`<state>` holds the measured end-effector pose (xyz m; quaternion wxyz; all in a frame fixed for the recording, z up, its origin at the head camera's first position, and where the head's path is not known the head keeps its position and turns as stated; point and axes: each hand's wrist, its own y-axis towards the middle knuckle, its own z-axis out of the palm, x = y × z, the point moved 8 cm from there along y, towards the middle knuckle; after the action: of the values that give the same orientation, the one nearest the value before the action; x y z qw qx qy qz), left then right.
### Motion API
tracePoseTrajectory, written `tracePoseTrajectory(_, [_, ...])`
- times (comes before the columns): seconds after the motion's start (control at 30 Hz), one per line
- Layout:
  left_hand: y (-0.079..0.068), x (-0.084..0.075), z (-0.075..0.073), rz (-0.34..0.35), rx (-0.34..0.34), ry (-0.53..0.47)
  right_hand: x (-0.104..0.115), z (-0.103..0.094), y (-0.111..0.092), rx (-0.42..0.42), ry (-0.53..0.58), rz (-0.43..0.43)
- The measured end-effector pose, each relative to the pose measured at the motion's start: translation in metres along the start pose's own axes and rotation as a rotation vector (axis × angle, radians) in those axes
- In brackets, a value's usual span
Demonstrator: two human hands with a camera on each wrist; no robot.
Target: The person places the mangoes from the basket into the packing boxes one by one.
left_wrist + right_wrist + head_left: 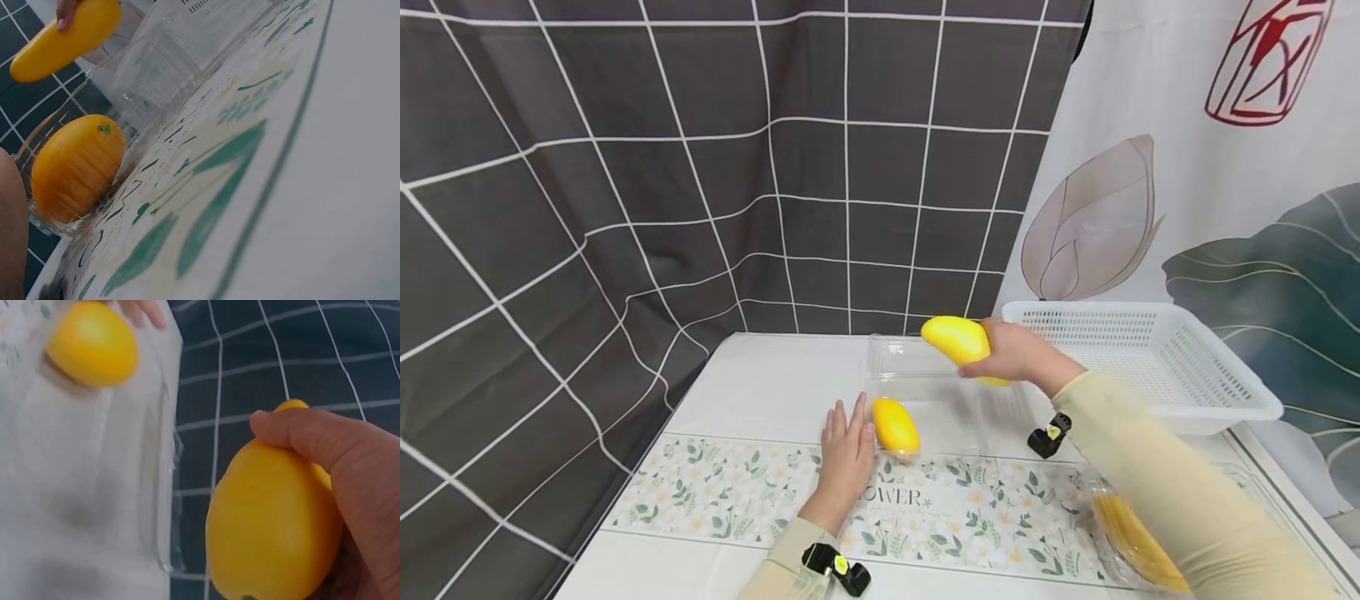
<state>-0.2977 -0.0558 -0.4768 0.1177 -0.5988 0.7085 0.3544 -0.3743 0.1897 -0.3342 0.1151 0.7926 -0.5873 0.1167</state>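
Observation:
A clear plastic container (951, 417) lies on the table, and a yellow mango (895, 425) sits in its near left part. My left hand (846, 454) is at the container's left side with its fingers extended; whether it touches the wall I cannot tell. Above the container, my right hand (1011, 354) grips a second yellow mango (955, 337). In the right wrist view the thumb lies across this held mango (275, 512), while the other fingers are mostly hidden. The left wrist view shows the lower mango (78, 165) through the container's clear wall, its green stem spot visible.
A white perforated basket (1247, 400) stands at the back right. Under the right forearm lies a yellow item (1135, 537) in clear plastic, partly hidden. A floral printed strip (737, 492) crosses the white table (775, 375). Dark gridded cloth (805, 167) hangs behind and at left.

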Motion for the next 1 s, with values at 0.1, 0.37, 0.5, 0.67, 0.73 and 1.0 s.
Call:
tracePoseTrajectory(0.1, [0.0, 0.0, 0.0, 0.01, -0.004, 0.001, 0.009, 0.017, -0.002, 0.031, 0.001, 0.0])
tracePoseTrajectory(0.37, [-0.001, 0.0, 0.0, 0.009, -0.005, 0.005, 0.024, 0.063, -0.007, 0.103, -0.012, 0.023])
tracePoseTrajectory(0.5, [0.0, -0.001, 0.0, 0.012, -0.006, 0.001, 0.029, 0.077, -0.009, 0.103, -0.038, 0.03])
tracePoseTrajectory(0.67, [0.0, -0.001, -0.001, 0.007, -0.001, -0.004, 0.032, 0.092, -0.01, 0.09, -0.079, 0.043])
tracePoseTrajectory(0.73, [0.0, -0.001, -0.001, 0.002, 0.003, -0.005, 0.032, 0.097, -0.01, 0.09, -0.088, 0.046])
tracePoseTrajectory(1.0, [-0.001, -0.001, -0.001, -0.009, 0.02, -0.011, 0.031, 0.115, -0.007, 0.166, -0.13, 0.082])
